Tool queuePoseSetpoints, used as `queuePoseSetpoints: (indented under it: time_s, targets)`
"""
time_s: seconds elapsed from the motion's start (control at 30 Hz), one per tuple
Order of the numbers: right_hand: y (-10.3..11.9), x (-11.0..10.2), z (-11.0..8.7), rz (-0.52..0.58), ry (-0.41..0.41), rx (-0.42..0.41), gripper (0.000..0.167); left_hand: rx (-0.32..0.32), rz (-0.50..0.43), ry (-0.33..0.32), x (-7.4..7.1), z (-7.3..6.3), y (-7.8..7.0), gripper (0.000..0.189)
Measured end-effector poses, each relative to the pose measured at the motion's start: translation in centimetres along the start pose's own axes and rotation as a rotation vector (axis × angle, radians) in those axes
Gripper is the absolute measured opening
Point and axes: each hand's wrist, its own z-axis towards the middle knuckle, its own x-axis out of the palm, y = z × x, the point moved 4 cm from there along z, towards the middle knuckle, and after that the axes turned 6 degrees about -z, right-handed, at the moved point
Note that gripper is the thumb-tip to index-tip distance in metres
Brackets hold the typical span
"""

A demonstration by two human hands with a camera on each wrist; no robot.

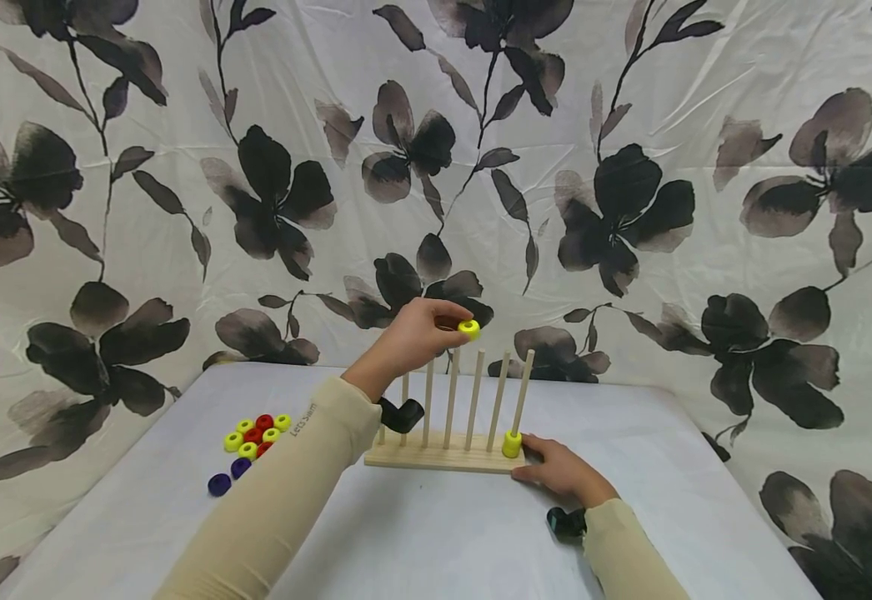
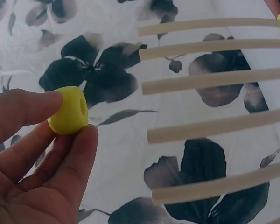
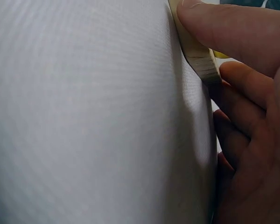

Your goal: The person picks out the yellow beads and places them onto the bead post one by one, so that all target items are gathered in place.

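My left hand (image 1: pixel 419 335) pinches a yellow bead (image 1: pixel 469 332) between thumb and fingertips, above the peg tops of a wooden peg rack (image 1: pixel 436 460). In the left wrist view the bead (image 2: pixel 65 114) is turned with its hole toward the pegs (image 2: pixel 196 87). Yellow beads (image 1: pixel 511 446) sit at the foot of the rightmost peg; the other visible pegs are bare. At the rack's right end, my right hand (image 1: pixel 565 473) grips the base, the thumb on its front edge and the fingers round the end. The right wrist view shows that base corner (image 3: pixel 203 65) between thumb and index finger.
Left of the rack, several loose yellow beads (image 1: pixel 233 442), red beads (image 1: pixel 264 422) and two dark blue beads (image 1: pixel 219 484) lie on the white table (image 1: pixel 436 542). The left forearm crosses in front of the rack's left end. A flowered cloth (image 1: pixel 436 167) hangs behind the table.
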Motion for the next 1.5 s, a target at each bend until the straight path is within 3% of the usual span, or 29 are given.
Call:
queuePoseSetpoints:
  time_s: [0.47,0.9,1.5]
  targets:
    - [-0.3,0.1,0.1,0.035,0.013,0.03,0.082,0.016,0.03,0.046,3.7,1.5,-0.2,0.036]
    - [-0.3,0.0,-0.1,0.035,0.019,0.041,0.083,0.059,0.087,0.083,5.9,3.0,-0.7,0.032]
    - [-0.1,0.0,0.1,0.025,0.002,0.018,0.08,0.13,0.17,0.074,8.2,4.4,-0.5,0.031]
